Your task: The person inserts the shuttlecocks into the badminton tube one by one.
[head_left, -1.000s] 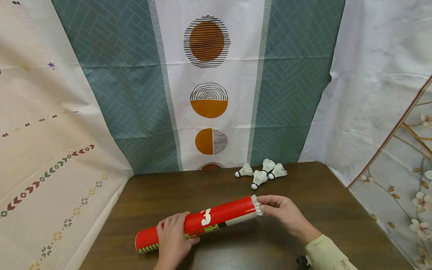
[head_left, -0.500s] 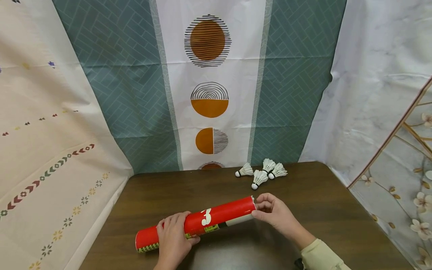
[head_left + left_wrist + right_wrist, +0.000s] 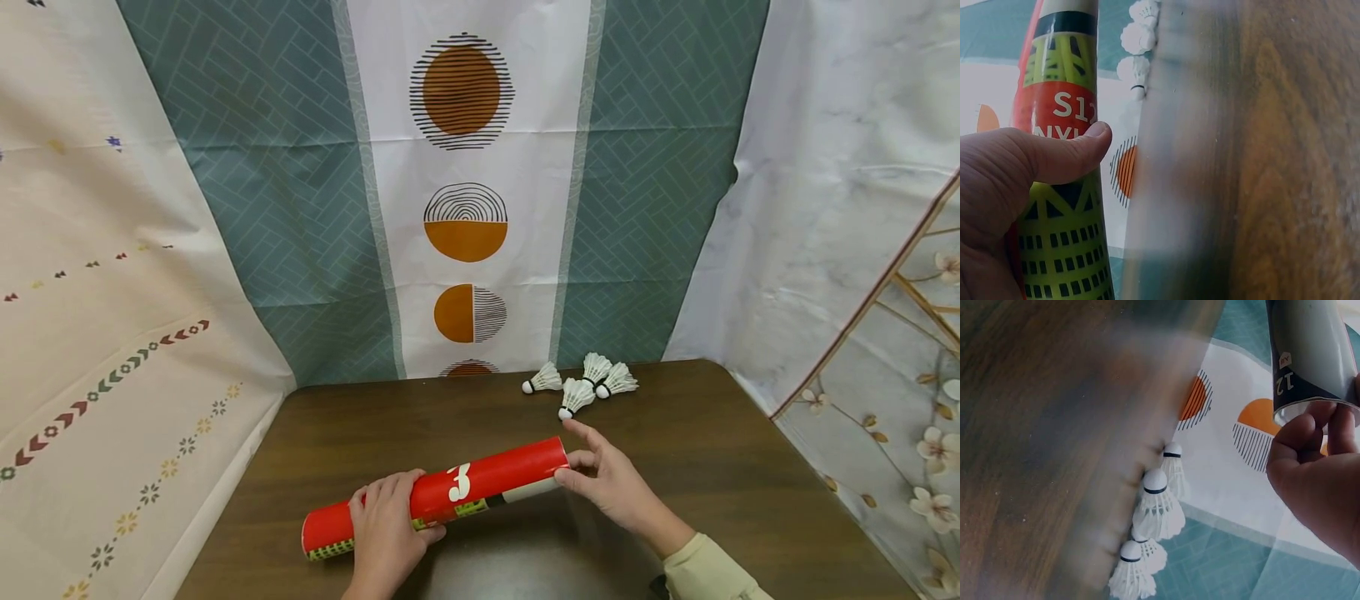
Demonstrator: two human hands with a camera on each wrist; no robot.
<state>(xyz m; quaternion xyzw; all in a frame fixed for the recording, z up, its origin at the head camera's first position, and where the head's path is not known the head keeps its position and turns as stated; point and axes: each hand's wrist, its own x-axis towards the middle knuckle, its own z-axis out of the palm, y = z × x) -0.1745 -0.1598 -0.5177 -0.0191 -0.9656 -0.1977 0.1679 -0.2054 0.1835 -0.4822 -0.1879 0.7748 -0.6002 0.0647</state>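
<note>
Red, glossy cylindrical tube slants over the brown wooden table; left hand grips it near its lower end. Right hand: fingers at the tube's open mouth, some inside; whether they pinch anything cannot be told. Four white, black-banded shuttlecocks lie beyond.

Open tabletop behind tube, shuttlecocks blocking near far edge
</note>
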